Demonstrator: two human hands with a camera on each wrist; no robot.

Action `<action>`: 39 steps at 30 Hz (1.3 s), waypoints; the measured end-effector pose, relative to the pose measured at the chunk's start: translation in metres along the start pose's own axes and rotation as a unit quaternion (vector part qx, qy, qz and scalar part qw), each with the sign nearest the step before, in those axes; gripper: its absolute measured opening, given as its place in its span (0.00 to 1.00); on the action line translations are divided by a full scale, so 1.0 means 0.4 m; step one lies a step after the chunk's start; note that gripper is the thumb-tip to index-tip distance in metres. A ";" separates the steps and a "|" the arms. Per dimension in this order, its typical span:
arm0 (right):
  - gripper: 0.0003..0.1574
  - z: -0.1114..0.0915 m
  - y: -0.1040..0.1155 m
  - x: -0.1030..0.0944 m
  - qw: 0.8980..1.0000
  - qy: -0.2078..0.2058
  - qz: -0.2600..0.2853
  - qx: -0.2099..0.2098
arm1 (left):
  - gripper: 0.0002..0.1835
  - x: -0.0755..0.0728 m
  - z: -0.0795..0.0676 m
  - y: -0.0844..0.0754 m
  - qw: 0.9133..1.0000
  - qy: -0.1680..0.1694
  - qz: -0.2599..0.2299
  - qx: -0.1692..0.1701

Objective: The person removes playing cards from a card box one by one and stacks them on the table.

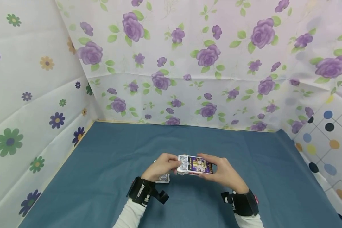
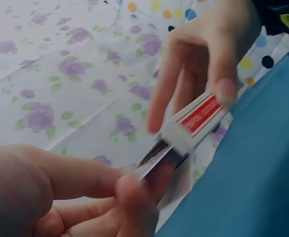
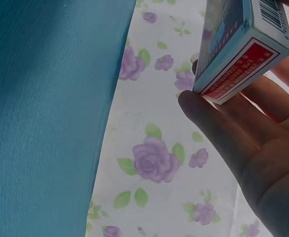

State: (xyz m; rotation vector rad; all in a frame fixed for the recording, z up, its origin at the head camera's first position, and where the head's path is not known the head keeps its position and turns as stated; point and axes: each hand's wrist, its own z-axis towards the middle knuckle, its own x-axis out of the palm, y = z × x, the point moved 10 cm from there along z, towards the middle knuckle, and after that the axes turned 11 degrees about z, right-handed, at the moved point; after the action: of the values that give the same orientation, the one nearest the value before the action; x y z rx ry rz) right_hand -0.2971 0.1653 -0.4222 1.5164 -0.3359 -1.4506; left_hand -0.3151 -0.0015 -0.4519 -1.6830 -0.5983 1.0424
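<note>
My right hand (image 1: 224, 171) grips a playing-card box (image 1: 200, 165) by its long edges, above the cloth. The box has a dark purple face with a golden figure, and a red label (image 2: 199, 116) on its narrow side. From its left end stick out patterned playing cards (image 1: 183, 163), which my left hand (image 1: 161, 166) pinches between thumb and fingers. Beneath the left hand, partly hidden by it, more cards (image 1: 163, 178) lie on the cloth. In the right wrist view the box (image 3: 243, 69) rests between thumb and fingers, its barcode end facing up.
A blue cloth (image 1: 108, 158) covers the table. Behind it hangs a white sheet with purple roses (image 1: 159, 81), and sheets with flowers and coloured dots stand at the left and right. Black straps (image 1: 143, 191) with cameras sit on both wrists.
</note>
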 end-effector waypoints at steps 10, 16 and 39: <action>0.42 -0.004 -0.019 -0.019 1.000 -0.016 -0.012 0.016 | 0.12 -0.075 -0.018 0.032 1.000 -0.007 -0.021 -0.010; 0.41 -0.003 -0.027 -0.020 0.999 -0.016 -0.017 0.024 | 0.18 -0.138 -0.039 0.057 0.999 -0.022 -0.045 -0.012; 0.41 -0.006 -0.053 -0.020 0.999 -0.013 -0.007 0.044 | 0.06 -0.218 -0.043 0.266 0.944 -0.270 0.037 -0.183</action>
State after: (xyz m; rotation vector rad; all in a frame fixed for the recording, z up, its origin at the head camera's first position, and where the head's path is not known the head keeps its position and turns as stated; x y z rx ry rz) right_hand -0.3057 0.1827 -0.4341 1.5733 -0.4099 -1.4860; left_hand -0.3542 -0.1167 -0.5185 -1.7408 -1.1487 1.5381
